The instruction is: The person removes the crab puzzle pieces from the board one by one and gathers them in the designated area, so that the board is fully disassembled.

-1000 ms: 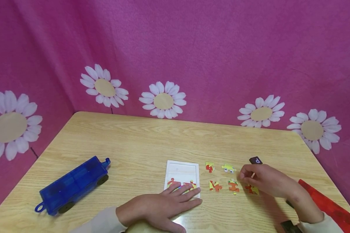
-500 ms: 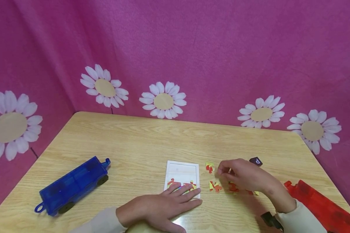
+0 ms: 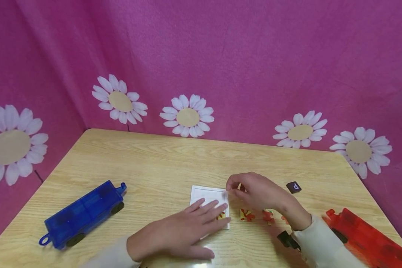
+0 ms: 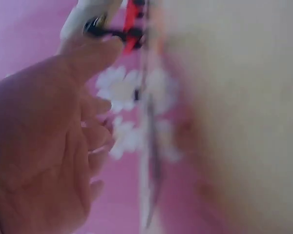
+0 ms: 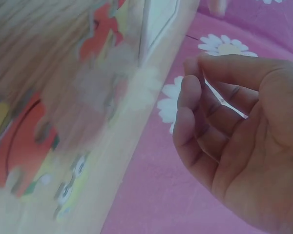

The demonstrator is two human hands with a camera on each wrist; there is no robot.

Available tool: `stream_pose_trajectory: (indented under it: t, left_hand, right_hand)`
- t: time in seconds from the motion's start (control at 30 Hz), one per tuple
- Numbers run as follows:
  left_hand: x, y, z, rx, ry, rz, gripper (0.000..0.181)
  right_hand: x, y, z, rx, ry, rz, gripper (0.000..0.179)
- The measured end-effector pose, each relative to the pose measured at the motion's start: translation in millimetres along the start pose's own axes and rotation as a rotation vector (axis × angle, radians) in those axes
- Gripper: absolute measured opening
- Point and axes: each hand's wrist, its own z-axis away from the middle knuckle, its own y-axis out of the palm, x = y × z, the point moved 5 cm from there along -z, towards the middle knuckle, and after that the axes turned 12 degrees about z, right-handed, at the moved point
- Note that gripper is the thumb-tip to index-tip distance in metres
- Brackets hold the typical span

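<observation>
Tabletop (image 3: 147,163) bears puzzle pieces (image 3: 246,215) — magenta daisy-printed cloth (image 3: 241,74) hangs behind.

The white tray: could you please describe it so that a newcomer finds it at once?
In the head view, search the wooden table between the blue toy wagon on the left and the red toy wagon on the right. The white tray lies there, partly hidden by the left hand. Unlike the loose puzzle pieces beside it, it is larger, rectangular and has a white border.

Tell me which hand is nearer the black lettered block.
Right. The right hand is just left of the black block; the left hand is farther left, its fingers over the white frame.
</observation>
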Motion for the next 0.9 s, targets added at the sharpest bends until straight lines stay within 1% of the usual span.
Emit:
stream_pose_trajectory:
  t: [0.1, 0.17, 0.23, 0.37, 0.47, 0.57, 0.7, 0.9]
  left_hand:
    - [21.1, -19.2, 3.3, -0.062, -0.123, 0.119, 0.079]
    - [36.1, -26.5, 7.4, -0.089, -0.204, 0.162, 0.083]
    - [49.1, -29.1, 11.7, -0.093, -0.269, 0.206, 0.091]
    - [65.6, -26.1, 17.7, -0.058, -0.344, 0.267, 0.107]
    - [73.0, -22.4, 19.1, -0.029, -0.384, 0.299, 0.113]
    - [78.0, -19.0, 19.3, -0.005, -0.416, 0.327, 0.114]
    - [80.7, -15.8, 19.5, 0.0, -0.412, 0.343, 0.113]
    - [84.1, -13.0, 20.6, 0.013, -0.393, 0.36, 0.113]
  right_hand:
    - [3.3, 1.6, -5.2, -0.005, 0.003, -0.006, 0.014]
    - [7.6, 3.9, -8.9, -0.001, -0.005, -0.009, 0.013]
    - [13.5, 7.2, -13.0, 0.008, -0.016, -0.016, 0.012]
    - [27.9, 17.2, -21.8, 0.042, -0.035, -0.031, 0.014]
    - [39.0, 27.4, -27.6, 0.065, -0.06, -0.028, 0.02]
    - [49.1, 37.5, -31.6, 0.087, -0.096, -0.016, 0.024]
    - [57.1, 47.3, -33.6, 0.106, -0.126, 0.006, 0.025]
    - [59.0, 50.0, -33.8, 0.102, -0.137, 0.028, 0.022]
